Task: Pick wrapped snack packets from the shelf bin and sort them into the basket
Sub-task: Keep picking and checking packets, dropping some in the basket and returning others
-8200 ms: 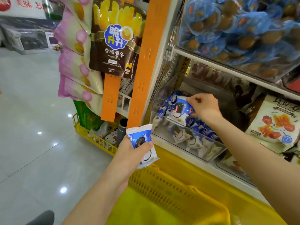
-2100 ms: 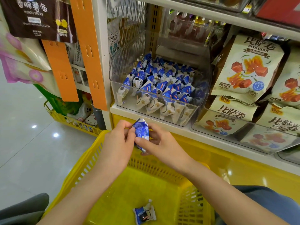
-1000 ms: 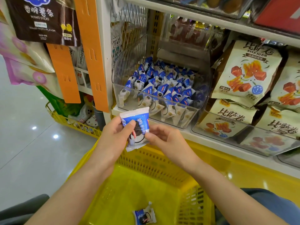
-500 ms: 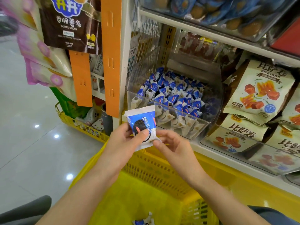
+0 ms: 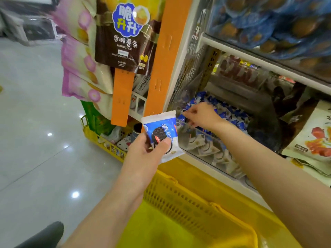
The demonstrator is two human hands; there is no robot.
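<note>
A packet (image 5: 162,133) is held by the left hand (image 5: 148,151) above the basket's far rim, in front of the bin's front left corner. It is pinched at its lower half, with the thumb (image 5: 163,144) pressed on the printed face and the rest of the grip hidden behind. The right hand (image 5: 200,116) is reached over the front wall of the bin (image 5: 195,140), near its left end, with fingers (image 5: 188,114) curled down onto the packets (image 5: 227,113) heaped inside. Whether one is gripped cannot be told, as the hand is blurred. The bin is seated on the shelf (image 5: 211,173), and the basket (image 5: 188,206) is placed just below the shelf's edge.

The packets are judged light, so little force is needed. The wrapper looks like thin glossy film, probably slippery. A biscuit is pictured on it, so the content is taken to be brittle and a hard squeeze is to be avoided. The crimped seals at top and bottom are flat, and a pinch there is judged the safest hold. A hold across the flat faces, as seen in the left hand, is also sound if kept gentle. In the heap the packets are packed close, so an upper seal is the part most easily taken, and neighbours may be dragged out with it
</note>
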